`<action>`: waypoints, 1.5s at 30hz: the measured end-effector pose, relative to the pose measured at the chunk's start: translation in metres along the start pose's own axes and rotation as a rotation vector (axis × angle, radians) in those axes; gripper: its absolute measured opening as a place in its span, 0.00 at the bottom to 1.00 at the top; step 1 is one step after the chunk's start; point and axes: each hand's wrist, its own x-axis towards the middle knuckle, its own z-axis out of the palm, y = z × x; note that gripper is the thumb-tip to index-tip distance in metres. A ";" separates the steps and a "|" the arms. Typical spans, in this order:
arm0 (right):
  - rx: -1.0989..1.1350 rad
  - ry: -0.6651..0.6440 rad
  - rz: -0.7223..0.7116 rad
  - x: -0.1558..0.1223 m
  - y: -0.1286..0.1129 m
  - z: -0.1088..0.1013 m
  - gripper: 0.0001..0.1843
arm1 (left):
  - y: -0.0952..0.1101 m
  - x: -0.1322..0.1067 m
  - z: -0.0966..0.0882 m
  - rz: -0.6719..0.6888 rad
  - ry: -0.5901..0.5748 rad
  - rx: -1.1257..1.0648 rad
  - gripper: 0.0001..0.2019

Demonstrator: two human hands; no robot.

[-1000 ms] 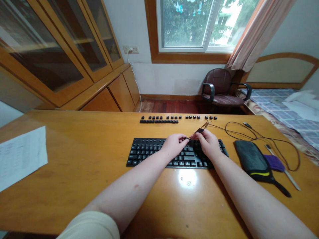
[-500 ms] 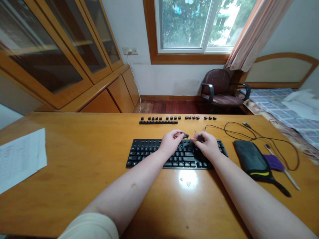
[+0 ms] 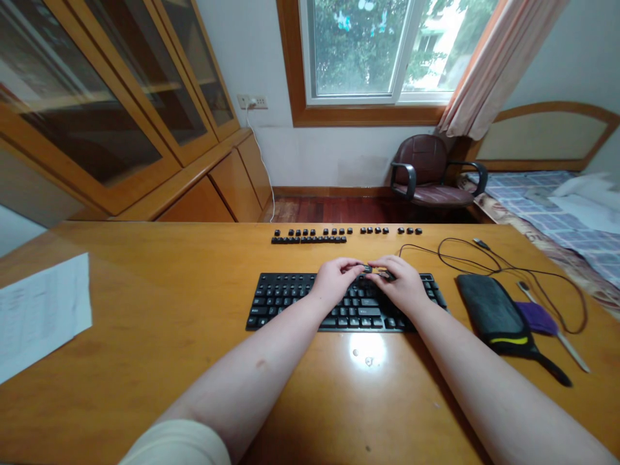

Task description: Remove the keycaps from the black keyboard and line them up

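The black keyboard (image 3: 285,301) lies flat on the wooden desk, its upper row showing bare switch spots near my hands. Just above its back edge, my left hand (image 3: 334,279) pinches a small black keycap (image 3: 367,268) between thumb and fingers. From the right, my right hand (image 3: 398,279) meets it, fingers closed around a thin, pale, wire-like piece (image 3: 382,272) whose kind is too small to be sure of. The fingertips of both hands nearly touch at the keycap. Loose black keycaps (image 3: 309,239) stand in two rows behind the keyboard.
To the right lie a coiled USB cable (image 3: 448,258), a dark grey pouch (image 3: 491,309) with a strap, a purple cloth (image 3: 537,318) and a brush-like tool (image 3: 574,352). A sheet of paper (image 3: 46,310) is at the left. Beyond the desk stands a chair (image 3: 423,171).
My right hand has come left and the hands have closed together, bringing the wire-like piece up to the keycap. The camera view has shifted very slightly.
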 end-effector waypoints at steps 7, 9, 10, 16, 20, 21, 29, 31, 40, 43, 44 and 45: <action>-0.074 0.084 0.072 0.009 -0.001 -0.016 0.11 | -0.006 -0.001 0.000 0.022 -0.007 0.067 0.17; -0.143 0.123 0.187 0.024 0.002 -0.025 0.12 | -0.007 -0.002 0.000 0.043 -0.010 0.129 0.17; -0.173 0.117 0.259 0.034 0.004 -0.028 0.13 | -0.008 -0.002 0.001 0.054 -0.019 0.165 0.16; -0.305 -0.091 0.464 0.088 0.030 -0.007 0.13 | -0.006 -0.004 0.002 0.097 -0.061 0.343 0.16; -0.353 -0.231 0.489 0.100 0.049 0.025 0.13 | -0.006 -0.004 0.001 0.093 -0.052 0.347 0.16; -0.371 -0.252 0.495 0.102 0.052 0.031 0.12 | -0.006 -0.004 0.001 0.091 -0.050 0.339 0.16; -0.407 -0.306 0.499 0.104 0.059 0.043 0.13 | -0.009 -0.002 0.001 0.061 -0.033 0.295 0.15; -0.412 -0.307 0.497 0.104 0.059 0.044 0.13 | -0.009 -0.002 0.001 0.063 -0.032 0.292 0.15; -0.411 -0.310 0.480 0.104 0.060 0.049 0.14 | -0.009 -0.002 0.002 0.063 -0.024 0.312 0.15; -0.404 -0.311 0.481 0.104 0.060 0.048 0.14 | -0.010 -0.002 0.002 0.070 -0.022 0.321 0.15; -0.401 -0.309 0.482 0.104 0.060 0.048 0.15 | -0.010 -0.002 0.002 0.073 -0.021 0.323 0.15; -0.399 -0.307 0.485 0.104 0.060 0.048 0.15 | -0.010 -0.002 0.002 0.074 -0.021 0.324 0.15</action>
